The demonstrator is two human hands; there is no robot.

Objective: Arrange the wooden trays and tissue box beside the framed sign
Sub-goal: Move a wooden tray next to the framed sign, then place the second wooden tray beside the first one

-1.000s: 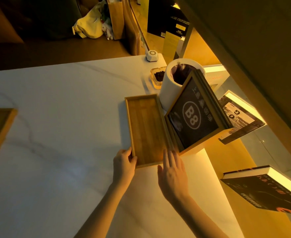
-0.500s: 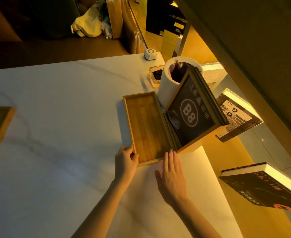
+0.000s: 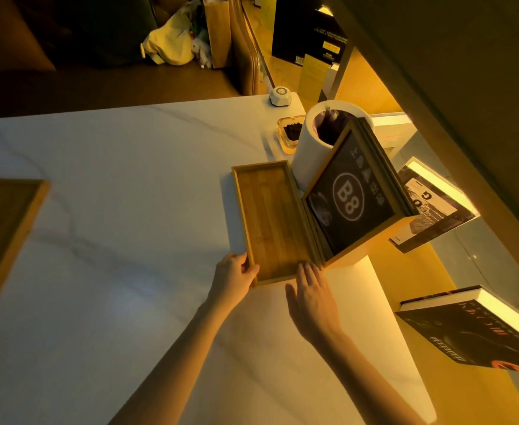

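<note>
Head camera: a long wooden tray (image 3: 272, 222) lies flat on the white marble table (image 3: 114, 210), its right rim against the upright framed B8 sign (image 3: 351, 197), so one tray looks placed. A second wooden tray (image 3: 4, 237) waits well apart at the table's left edge; no tissue box is visible. The left hand (image 3: 233, 279) curls around the tray's near-left corner, thumb on the rim. The right hand (image 3: 312, 297) lies flat, fingers extended together, fingertips touching the tray's near edge, holding nothing.
</note>
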